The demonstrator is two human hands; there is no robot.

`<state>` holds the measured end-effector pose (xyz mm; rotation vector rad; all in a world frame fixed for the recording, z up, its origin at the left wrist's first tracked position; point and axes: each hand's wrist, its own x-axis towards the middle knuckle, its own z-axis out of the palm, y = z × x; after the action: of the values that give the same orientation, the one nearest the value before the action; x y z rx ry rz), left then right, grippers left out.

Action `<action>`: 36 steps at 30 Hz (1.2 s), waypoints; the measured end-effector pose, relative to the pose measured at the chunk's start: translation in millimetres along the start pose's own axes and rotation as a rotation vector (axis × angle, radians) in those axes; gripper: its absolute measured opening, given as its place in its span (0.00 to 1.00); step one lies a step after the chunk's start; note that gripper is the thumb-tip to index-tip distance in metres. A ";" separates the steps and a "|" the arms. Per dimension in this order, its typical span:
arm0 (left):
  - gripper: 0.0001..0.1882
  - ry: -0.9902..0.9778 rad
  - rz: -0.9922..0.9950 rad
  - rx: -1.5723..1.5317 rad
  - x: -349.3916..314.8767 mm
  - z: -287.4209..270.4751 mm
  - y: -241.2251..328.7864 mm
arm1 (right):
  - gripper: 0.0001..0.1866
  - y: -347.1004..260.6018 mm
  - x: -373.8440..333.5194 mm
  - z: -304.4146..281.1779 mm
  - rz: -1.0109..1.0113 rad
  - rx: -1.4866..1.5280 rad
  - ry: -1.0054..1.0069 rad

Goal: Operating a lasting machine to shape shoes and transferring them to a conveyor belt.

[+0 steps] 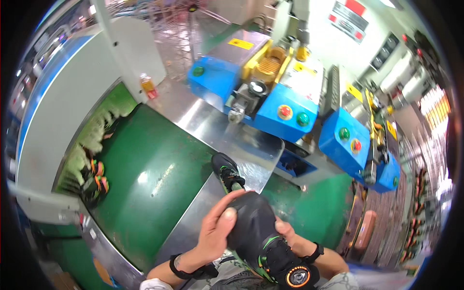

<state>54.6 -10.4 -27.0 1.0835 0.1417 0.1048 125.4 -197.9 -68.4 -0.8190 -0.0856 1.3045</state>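
A black shoe [253, 227] with green trim is between my hands, its rounded toe pointing away from me. My left hand [217, 227] grips the toe's left side, thumb on top and fingers reaching over the front edge. My right hand [289, 234] closes on the shoe's right side; most of its fingers are hidden behind the shoe. Nearest my body, an orange-ringed round piece [298, 276] shows at the shoe's opening. Just beyond the toe, a second black shoe [225, 169] with green trim lies on the metal table [193, 212].
To the left runs a green conveyor belt [154, 169] into a grey hood with a fringed curtain [79, 150], where black-and-orange shoes [96, 183] sit. A bottle [149, 87] stands by the hood. Ahead is a blue machine [285, 111] with buttons. Shoe racks [415, 212] stand right.
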 end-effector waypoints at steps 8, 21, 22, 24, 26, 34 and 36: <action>0.59 -0.135 0.076 0.484 -61.4 71.8 -66.0 | 0.42 -34.4 -12.5 -37.3 -0.049 -0.012 0.462; 0.28 0.997 -0.106 -0.300 -167.6 -23.1 -86.9 | 0.31 37.1 30.3 -61.3 -0.076 -0.268 -0.016; 0.32 1.005 -0.023 -0.185 -163.5 -39.7 -100.8 | 0.31 32.9 32.3 -70.3 -0.127 -0.375 0.185; 0.38 1.090 -0.190 0.110 -146.1 -72.0 -131.1 | 0.39 27.7 43.3 -89.9 -0.177 -0.454 0.389; 0.40 1.007 -0.193 0.396 -126.2 -99.9 -155.9 | 0.45 30.6 69.8 -102.8 -0.056 -0.755 0.662; 0.47 0.789 -0.151 0.701 -129.0 -135.6 -189.4 | 0.29 50.8 168.6 -78.5 -0.017 -1.092 0.731; 0.46 0.792 -0.123 0.649 -129.6 -137.4 -188.6 | 0.29 48.2 162.5 -77.2 -0.113 -1.126 0.683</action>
<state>-93.1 1.8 -249.0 1.6258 1.0081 0.3942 173.0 -91.9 -213.9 -2.1398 -0.3278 0.7288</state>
